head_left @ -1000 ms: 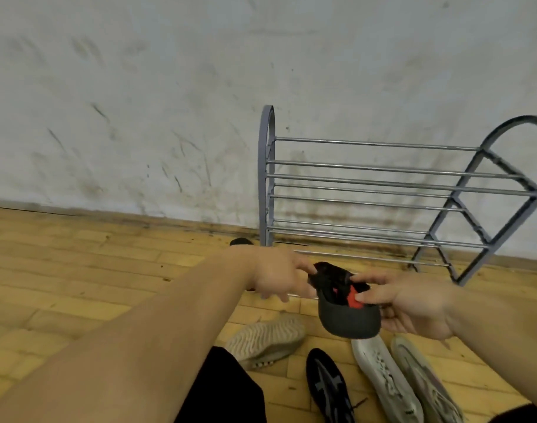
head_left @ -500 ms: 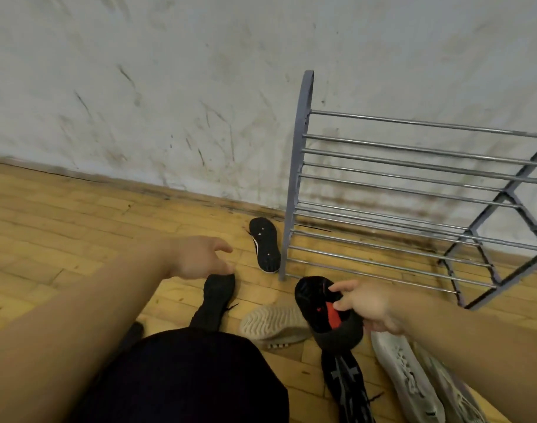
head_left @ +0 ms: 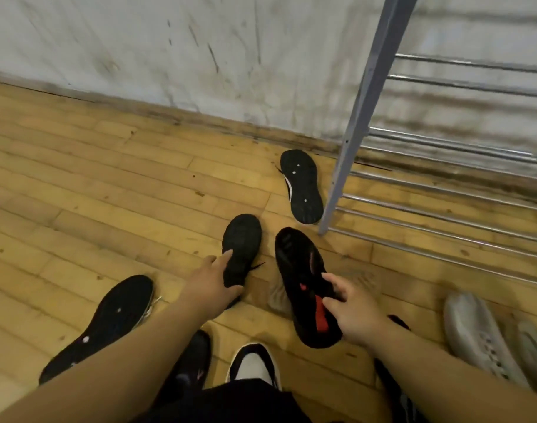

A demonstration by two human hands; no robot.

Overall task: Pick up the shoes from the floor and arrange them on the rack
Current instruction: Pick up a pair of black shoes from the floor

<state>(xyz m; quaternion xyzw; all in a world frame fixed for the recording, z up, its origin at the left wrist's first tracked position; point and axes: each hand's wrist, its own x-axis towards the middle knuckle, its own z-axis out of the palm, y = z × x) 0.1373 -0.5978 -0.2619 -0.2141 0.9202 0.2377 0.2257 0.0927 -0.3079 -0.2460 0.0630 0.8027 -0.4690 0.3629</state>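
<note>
The right hand (head_left: 352, 314) grips a black shoe with a red lining (head_left: 302, 279), its fingers (head_left: 331, 280) curled into the opening, and holds the shoe toe-forward just in front of the rack's grey leg (head_left: 349, 148). Farther to the left of that leg, the left hand (head_left: 210, 290) clasps the near end of a plain black shoe (head_left: 242, 242) lying on the wooden floor (head_left: 108, 193), thumb and fingers (head_left: 223, 259) wrapped around it. A sole-up black shoe (head_left: 302, 186) lies right beside the leg.
</note>
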